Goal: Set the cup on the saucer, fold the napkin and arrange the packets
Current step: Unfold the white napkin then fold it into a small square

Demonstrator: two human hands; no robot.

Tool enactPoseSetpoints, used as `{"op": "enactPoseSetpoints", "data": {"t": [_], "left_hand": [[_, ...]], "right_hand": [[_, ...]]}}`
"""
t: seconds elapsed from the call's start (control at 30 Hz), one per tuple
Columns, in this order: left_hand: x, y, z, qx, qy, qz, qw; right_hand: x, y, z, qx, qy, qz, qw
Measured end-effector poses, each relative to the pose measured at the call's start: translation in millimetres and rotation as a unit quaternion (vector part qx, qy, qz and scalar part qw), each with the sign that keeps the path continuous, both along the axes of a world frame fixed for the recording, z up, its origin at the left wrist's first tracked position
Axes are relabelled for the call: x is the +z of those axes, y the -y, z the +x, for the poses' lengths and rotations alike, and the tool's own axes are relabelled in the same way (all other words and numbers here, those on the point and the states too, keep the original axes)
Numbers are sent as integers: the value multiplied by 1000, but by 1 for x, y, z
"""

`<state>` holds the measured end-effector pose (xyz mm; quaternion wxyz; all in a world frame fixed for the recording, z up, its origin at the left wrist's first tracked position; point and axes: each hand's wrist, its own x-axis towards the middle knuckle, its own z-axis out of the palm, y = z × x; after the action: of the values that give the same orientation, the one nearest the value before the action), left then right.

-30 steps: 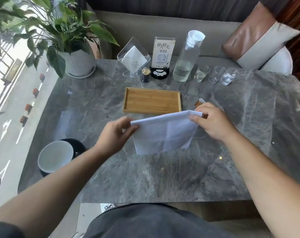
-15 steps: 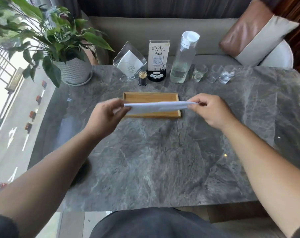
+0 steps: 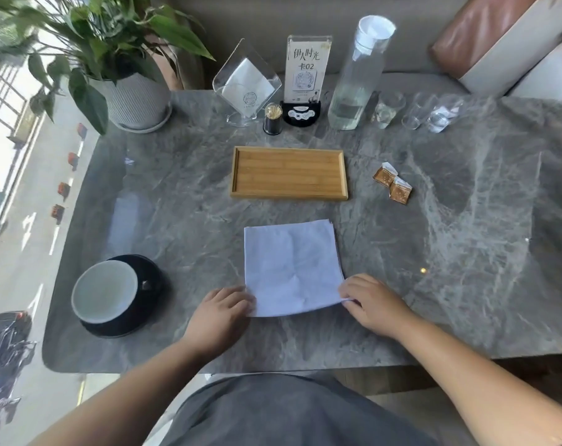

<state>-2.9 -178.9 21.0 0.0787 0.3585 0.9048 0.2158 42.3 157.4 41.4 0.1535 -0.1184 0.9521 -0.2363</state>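
We judge the cup already set on its saucer at our left, while the napkin lies flat on the surface, folding unfinished, and the packets wait loose beside the tray. Our left hand and right hand each pinch a near corner of the napkin.

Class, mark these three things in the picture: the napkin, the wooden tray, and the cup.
napkin (image 3: 291,268), head view, on the middle of the white sheet.
wooden tray (image 3: 288,150), head view, on its far rim.
cup (image 3: 104,292), head view, on its pale inside.
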Motion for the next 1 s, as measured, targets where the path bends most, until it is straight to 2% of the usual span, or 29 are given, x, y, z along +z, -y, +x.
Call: {"op": "enactPoseSetpoints", "data": {"t": [0.13,0.3,0.4,0.53,0.67,1.0], "left_hand": [[3,1,6,-20,-20,4,1000],[5,5,11,-15,38,52,998],[13,1,5,70,91,94,989],[21,-20,-22,201,150,145,957],[12,-43,-63,287,186,96,935],[-15,-58,-98,304,184,-50,933]], "right_hand": [[4,-2,1,7,25,13,1000],[10,-5,6,-31,90,10,995],[15,-8,-4,-147,124,-66,979],[13,-5,-42,-250,77,-146,954],[-4,0,-79,-321,73,-158,931],[-40,7,-106,-375,69,-90,920]]}}
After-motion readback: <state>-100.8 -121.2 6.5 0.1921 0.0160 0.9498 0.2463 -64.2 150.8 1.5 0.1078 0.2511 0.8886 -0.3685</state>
